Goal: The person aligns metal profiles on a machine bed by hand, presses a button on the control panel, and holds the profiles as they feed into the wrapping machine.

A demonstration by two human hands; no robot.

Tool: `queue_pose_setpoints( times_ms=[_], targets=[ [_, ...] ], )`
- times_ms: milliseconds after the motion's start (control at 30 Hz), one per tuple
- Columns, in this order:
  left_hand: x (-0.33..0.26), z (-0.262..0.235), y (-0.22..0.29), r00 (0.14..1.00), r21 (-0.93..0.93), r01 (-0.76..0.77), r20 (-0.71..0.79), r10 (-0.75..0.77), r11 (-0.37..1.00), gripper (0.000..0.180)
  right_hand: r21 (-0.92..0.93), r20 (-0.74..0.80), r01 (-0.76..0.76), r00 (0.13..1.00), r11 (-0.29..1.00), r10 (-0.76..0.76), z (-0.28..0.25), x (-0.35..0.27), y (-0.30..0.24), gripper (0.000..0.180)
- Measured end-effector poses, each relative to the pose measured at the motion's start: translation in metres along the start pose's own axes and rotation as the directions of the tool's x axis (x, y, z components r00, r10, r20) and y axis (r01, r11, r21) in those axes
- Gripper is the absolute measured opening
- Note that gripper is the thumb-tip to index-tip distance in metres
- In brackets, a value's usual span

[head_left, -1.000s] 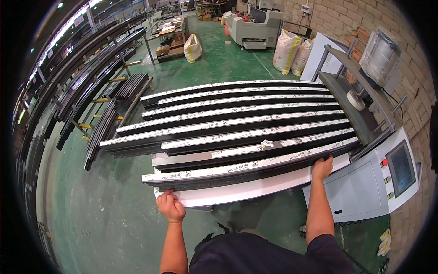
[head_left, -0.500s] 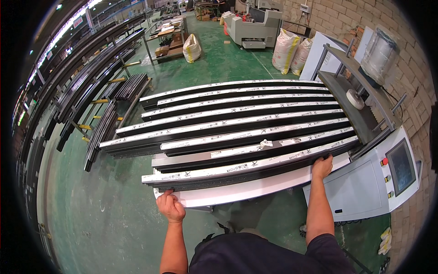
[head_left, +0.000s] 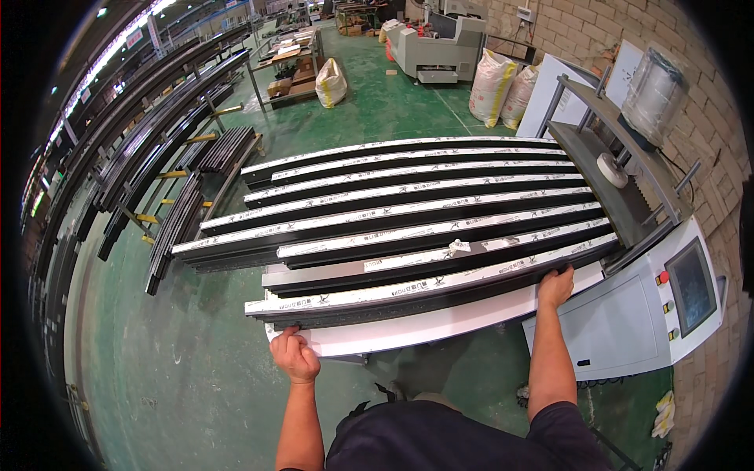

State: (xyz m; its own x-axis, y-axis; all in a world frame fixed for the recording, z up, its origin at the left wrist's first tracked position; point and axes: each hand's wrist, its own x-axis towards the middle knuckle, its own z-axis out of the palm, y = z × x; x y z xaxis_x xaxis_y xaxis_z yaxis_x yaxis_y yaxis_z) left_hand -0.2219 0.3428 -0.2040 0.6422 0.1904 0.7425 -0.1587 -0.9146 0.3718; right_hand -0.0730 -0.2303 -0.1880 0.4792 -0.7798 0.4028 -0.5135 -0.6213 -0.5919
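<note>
1. Two bare hands are at work: our left hand (head_left: 294,357) has its fingers bent in, fingertips against the lower front near the left end of the nearest bar (head_left: 424,302); our right hand (head_left: 556,288) curls its fingers at the same bar's front, toward its right end. We cannot tell whether either grips it or merely presses.

2. That bar lies along the near side of the white tabletop (head_left: 424,327), which shows as a pale strip in front of it. With both hands there, we judge its handling unfinished.

3. Just behind, a second bar (head_left: 314,275) bears a crumpled, torn bit of film (head_left: 459,246); its covering is not whole.

4. Six more bars (head_left: 385,210) lie beyond, untouched by us. All eight are laid out lengthwise, left ends uneven, so the laying-out looks done; whether any has been worked, we cannot tell.

5. By their right ends stands a machine frame (head_left: 628,129), with a control cabinet (head_left: 605,330) nearer us.

6. Far left, a rack (head_left: 165,133) carries more dark lengths; whether those are left to handle is unclear to us.
</note>
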Motion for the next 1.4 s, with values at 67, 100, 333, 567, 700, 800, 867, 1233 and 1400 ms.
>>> queue_pose_setpoints(
  times_ms=[67, 100, 333, 567, 700, 800, 867, 1233, 1400],
  targets=[
    [0.0004, 0.0, 0.0003, 1.0, -0.001, 0.0, 0.0, 0.0, 1.0, 0.01, -0.005, 0.007, -0.003, 1.0, 1.0, 0.003, -0.0002, -0.0001, -0.0005, 0.044],
    [0.0008, -0.0001, 0.001, 1.0, -0.002, 0.0, -0.002, 0.0, 1.0, 0.01, -0.01, 0.014, -0.006, 1.0, 1.0, 0.006, -0.0008, 0.0, -0.0007, 0.044],
    [0.0009, 0.0, 0.0007, 1.0, -0.004, -0.001, -0.004, 0.001, 1.0, 0.011, -0.009, 0.023, 0.0, 1.0, 1.0, 0.0, -0.0018, 0.0005, -0.0026, 0.043],
    [0.0002, 0.0007, 0.0005, 1.0, -0.007, -0.005, -0.001, 0.005, 1.0, 0.01, -0.016, 0.009, -0.017, 1.0, 1.0, 0.017, -0.0005, 0.0011, -0.0014, 0.044],
    [0.0004, 0.0004, 0.0001, 1.0, -0.01, -0.003, 0.001, 0.003, 1.0, 0.01, -0.016, 0.015, -0.023, 1.0, 1.0, 0.024, -0.0015, 0.0004, -0.0032, 0.044],
    [0.0013, 0.0006, 0.0013, 1.0, -0.012, -0.004, -0.001, 0.004, 1.0, 0.009, -0.027, 0.002, -0.005, 1.0, 1.0, 0.005, 0.0016, 0.0023, 0.0014, 0.044],
    [0.0016, 0.0006, 0.0017, 1.0, -0.012, -0.004, 0.0, 0.004, 1.0, 0.009, -0.029, 0.003, -0.006, 1.0, 1.0, 0.006, 0.0022, 0.0023, 0.0024, 0.044],
    [-0.0004, 0.0007, 0.0002, 1.0, 0.001, 0.001, 0.021, -0.001, 1.0, 0.011, -0.028, 0.016, -0.01, 1.0, 1.0, 0.01, 0.0015, 0.0023, 0.0012, 0.045],
    [-0.0002, 0.0009, -0.0003, 1.0, 0.003, 0.0, 0.002, 0.0, 1.0, 0.01, -0.003, 0.009, -0.02, 1.0, 1.0, 0.02, -0.0016, 0.0008, -0.0039, 0.043]
  ],
)
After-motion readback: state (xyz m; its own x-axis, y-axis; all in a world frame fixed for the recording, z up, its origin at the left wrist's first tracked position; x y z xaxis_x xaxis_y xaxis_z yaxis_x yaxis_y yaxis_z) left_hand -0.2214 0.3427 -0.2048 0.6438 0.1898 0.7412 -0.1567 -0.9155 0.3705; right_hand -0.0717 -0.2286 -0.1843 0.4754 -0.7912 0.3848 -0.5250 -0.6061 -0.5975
